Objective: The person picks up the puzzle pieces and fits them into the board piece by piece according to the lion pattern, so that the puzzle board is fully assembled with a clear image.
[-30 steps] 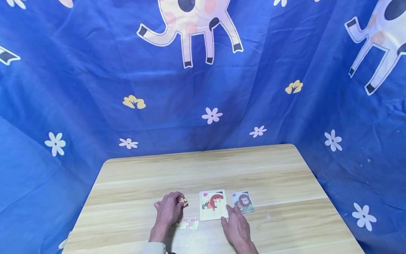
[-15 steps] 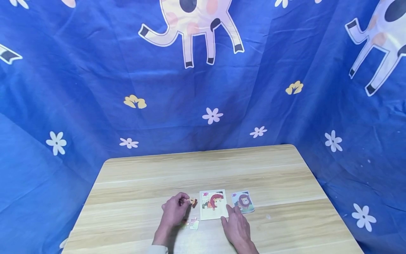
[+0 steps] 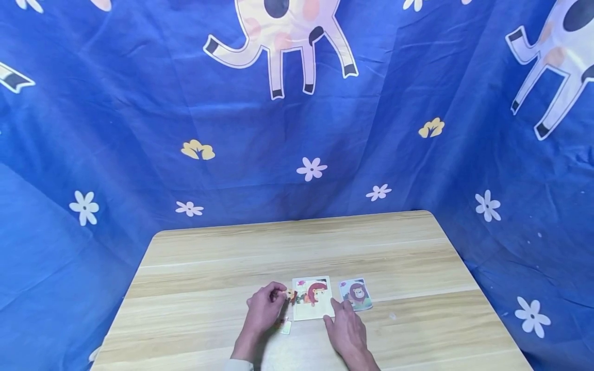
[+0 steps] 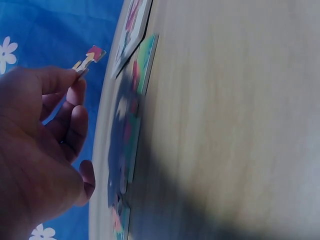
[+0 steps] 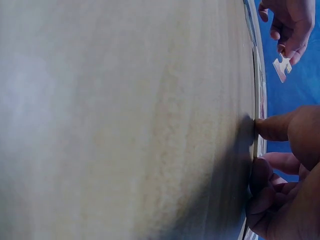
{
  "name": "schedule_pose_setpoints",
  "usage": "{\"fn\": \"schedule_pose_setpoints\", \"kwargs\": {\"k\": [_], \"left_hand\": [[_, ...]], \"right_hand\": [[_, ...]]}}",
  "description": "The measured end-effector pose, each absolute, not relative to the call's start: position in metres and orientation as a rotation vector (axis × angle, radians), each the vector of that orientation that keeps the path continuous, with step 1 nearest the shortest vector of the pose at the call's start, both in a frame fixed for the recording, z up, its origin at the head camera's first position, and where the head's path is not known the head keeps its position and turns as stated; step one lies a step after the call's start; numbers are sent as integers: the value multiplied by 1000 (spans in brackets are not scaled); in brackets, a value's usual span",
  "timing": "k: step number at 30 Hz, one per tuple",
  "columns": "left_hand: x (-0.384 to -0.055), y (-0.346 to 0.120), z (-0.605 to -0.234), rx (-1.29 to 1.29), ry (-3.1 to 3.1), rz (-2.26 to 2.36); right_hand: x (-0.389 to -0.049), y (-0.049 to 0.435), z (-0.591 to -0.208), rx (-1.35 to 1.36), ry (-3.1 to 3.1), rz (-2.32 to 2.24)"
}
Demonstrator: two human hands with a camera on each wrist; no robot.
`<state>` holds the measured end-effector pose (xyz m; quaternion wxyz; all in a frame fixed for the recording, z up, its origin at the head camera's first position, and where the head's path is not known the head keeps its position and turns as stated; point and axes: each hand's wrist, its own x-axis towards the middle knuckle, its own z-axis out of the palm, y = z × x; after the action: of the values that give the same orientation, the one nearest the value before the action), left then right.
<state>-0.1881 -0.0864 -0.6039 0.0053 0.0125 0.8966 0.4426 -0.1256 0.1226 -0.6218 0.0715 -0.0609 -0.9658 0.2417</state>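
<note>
My left hand [image 3: 266,309] pinches a jigsaw piece [image 4: 95,54] between thumb and fingertips, raised above the table. The piece has cut-out edges and shows red and cream colours; in the head view it overlaps the left edge of the puzzle tray [image 3: 302,314]. This white-rimmed tray has a partly assembled lion picture [image 3: 316,292] in its upper part, with a bare pale area below. My right hand [image 3: 347,330] holds the tray's lower right corner, thumb [image 5: 275,128] at the near edge and index finger at the right side. Its other fingers are curled in.
A lion picture card [image 3: 358,297] lies just right of the tray. Loose jigsaw pieces [image 4: 145,62] lie near the tray's lower left, partly hidden under my left hand in the head view. A blue patterned curtain [image 3: 278,129] hangs behind the wooden table [image 3: 209,257].
My left hand has lifted the jigsaw piece from the table's left side and carried it right, up to the tray's left edge. The right hand and tray stay nearly still.
</note>
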Motion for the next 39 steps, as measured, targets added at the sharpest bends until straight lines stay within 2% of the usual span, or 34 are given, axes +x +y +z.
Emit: {"fn": "schedule_pose_setpoints", "kwargs": {"k": [17,39], "left_hand": [[-188,-58,-605,183,2780,1365],[-198,-56,-604,99,2763,1474]], "right_hand": [[-125,125,-623,-194,-2909,743],[-126,124,-620,-199,-2916,773]]}}
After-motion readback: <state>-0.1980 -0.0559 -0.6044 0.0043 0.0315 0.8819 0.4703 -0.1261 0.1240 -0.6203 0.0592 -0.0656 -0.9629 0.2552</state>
